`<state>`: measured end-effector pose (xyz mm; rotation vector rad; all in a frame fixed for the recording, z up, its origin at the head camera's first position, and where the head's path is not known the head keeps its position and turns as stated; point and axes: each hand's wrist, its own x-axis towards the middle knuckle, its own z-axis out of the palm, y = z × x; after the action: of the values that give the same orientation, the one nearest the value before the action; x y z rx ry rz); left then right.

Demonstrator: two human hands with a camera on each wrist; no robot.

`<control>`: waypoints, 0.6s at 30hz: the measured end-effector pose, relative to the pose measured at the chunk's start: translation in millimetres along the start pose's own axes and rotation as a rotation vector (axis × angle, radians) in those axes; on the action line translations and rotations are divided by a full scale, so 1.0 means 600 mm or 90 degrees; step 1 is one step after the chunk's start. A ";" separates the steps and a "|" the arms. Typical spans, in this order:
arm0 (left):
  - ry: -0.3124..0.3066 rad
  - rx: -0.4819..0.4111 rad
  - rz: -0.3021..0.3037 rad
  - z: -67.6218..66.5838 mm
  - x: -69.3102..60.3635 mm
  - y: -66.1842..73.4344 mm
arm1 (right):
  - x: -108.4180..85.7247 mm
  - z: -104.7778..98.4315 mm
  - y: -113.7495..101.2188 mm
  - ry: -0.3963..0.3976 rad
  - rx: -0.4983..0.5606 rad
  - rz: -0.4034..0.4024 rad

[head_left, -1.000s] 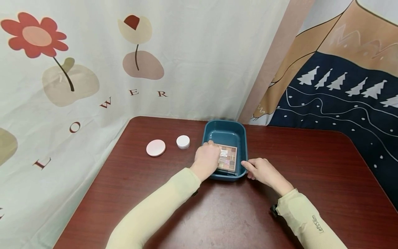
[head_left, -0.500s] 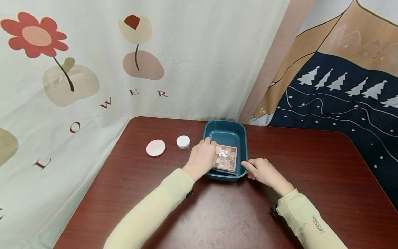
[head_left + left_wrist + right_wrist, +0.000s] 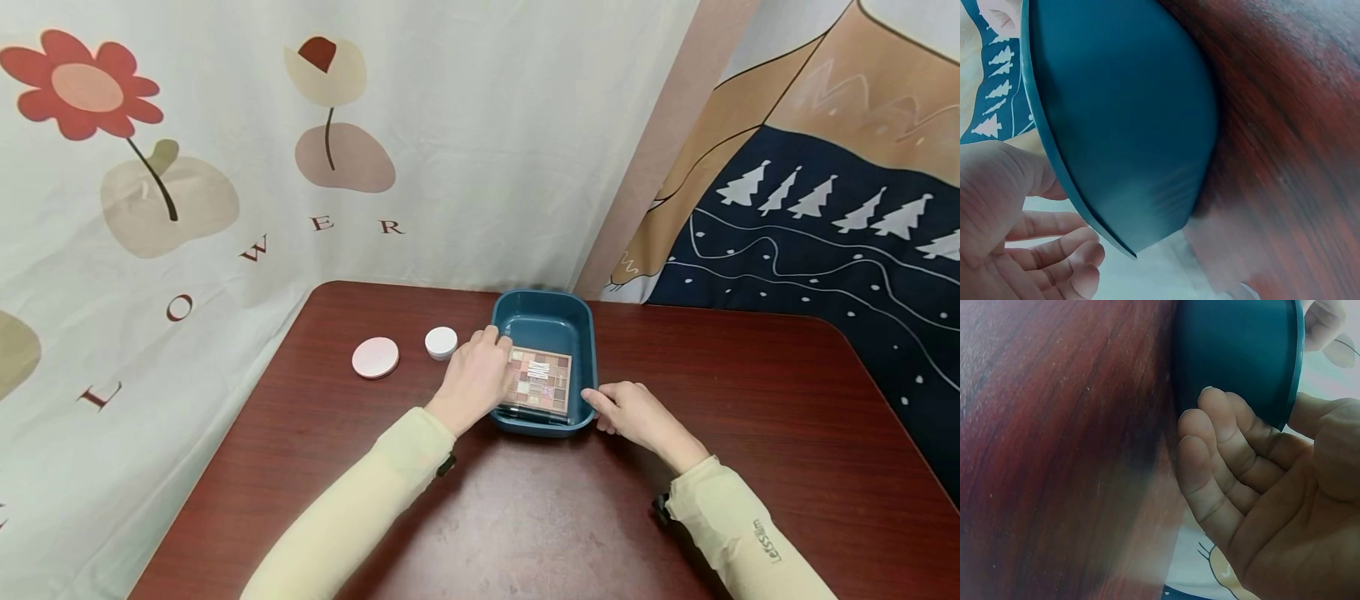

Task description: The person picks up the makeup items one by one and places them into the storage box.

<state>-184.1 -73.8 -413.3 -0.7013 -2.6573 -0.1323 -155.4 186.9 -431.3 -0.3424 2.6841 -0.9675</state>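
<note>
On the far L, a white cloth [image 3: 480, 125] w/ 2 flowers & some letters is hung behind the red-brown table [image 3: 750, 392]. A flat, round pink case [image 3: 376, 357] is set on the table. Just R of it, a small white jar [image 3: 442, 342] is placed, near the L hand [image 3: 474, 371]. That hand is held over the L rim of the blue tub [image 3: 551, 329], its fingers loose & a bit bent; whether anything is touched can't be told. In the near part of the tub, 1 square makeup palette [image 3: 542, 383] is laid, w/ lots of little colour squares shown on top. Thin black stuff [image 3: 536, 414] is tucked btwn it & the near wall. The tub's R rim is pinched by the R hand [image 3: 637, 412], thumb on top & fingers outside. On the far R, white trees are shown on a dark blue cloth [image 3: 825, 250].
</note>
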 end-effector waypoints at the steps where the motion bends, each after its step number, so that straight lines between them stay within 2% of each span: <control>1: 0.005 0.003 0.003 0.000 -0.001 -0.002 | 0.000 0.000 0.000 0.000 0.000 0.000; 12: 0.067 -0.010 0.027 0.003 -0.012 -0.019 | -0.001 0.000 -0.003 0.000 0.000 0.005; 18: 0.071 -0.003 0.027 0.003 -0.018 -0.027 | -0.002 0.000 -0.003 -0.001 0.001 0.010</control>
<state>-183.9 -92.4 -419.3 -0.7290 -2.5357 -0.1619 -153.9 185.7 -429.9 -0.3201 2.6803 -0.9650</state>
